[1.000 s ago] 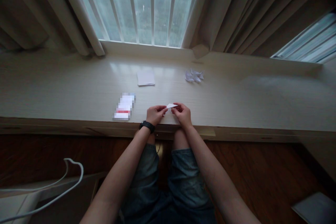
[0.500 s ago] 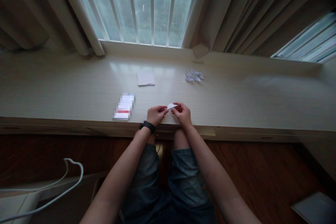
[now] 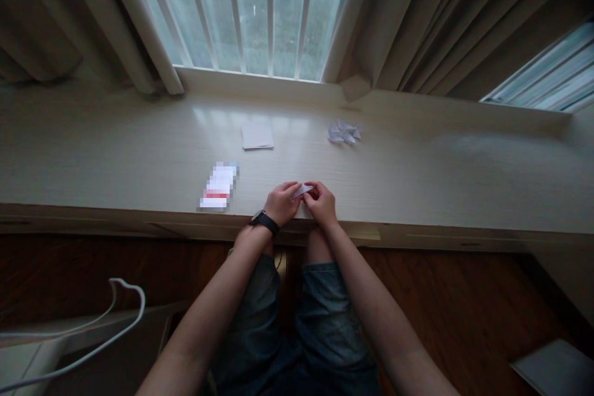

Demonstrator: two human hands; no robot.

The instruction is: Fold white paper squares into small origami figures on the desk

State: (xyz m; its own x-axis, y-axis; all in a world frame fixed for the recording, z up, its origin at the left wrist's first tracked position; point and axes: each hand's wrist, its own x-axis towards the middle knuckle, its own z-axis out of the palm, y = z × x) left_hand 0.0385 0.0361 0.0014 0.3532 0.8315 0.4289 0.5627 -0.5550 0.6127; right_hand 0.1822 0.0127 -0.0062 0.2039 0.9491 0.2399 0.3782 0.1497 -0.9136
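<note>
A small folded piece of white paper [image 3: 302, 190] is pinched between my two hands, just above the front edge of the pale desk [image 3: 417, 179]. My left hand [image 3: 281, 203], with a black watch on the wrist, grips its left end with closed fingers. On the other end, the fingertips of my right hand [image 3: 321, 202] are closed too. Fingers hide part of the paper. Beyond my hands lie a stack of square white paper [image 3: 258, 136] and, to its right, several folded paper shapes [image 3: 343, 133] in a cluster.
A blurred-out white rectangular item with a red band [image 3: 219, 186] lies left of my hands. Behind the desk are a barred window [image 3: 253, 18] and brown curtains [image 3: 417, 18]. A white cable [image 3: 139, 309] loops at the lower left.
My left hand has moved right and turned, coming closer to my right hand. Its fingers now cover more of the folded paper, which shows as a narrower shape.
</note>
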